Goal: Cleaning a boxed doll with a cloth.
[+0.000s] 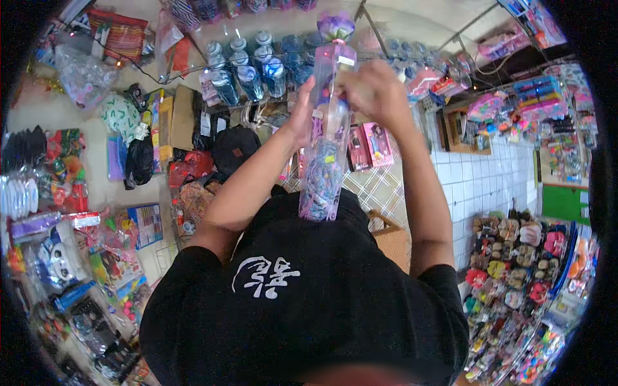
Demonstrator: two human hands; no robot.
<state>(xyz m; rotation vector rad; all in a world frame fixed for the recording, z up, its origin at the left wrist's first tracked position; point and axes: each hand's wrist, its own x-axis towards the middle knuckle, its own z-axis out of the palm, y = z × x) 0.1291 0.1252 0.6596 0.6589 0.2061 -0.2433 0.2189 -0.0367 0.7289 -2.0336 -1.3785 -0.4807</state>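
Note:
A tall clear plastic package (321,186) with pink and purple print stands upright in front of my chest. Inside its lower part a bluish tangled bundle shows, its exact kind unclear. A purple artificial flower (334,28) sits at the top, above a pink tie at the package's neck. My left hand (302,115) grips the package from its left side. On the other side, my right hand (381,94) is blurred, its fingers curled against or just beside the upper part. Whether those fingers pinch something cannot be made out.
Plastic drinking bottles (248,79) line a shelf beyond my hands. Boxed dolls (378,144) stand behind the package. Leftward are a black bag (235,150) and hanging packaged goods. Hair claw clips (514,263) crowd a display at right. A woven stool (391,246) is near my right side.

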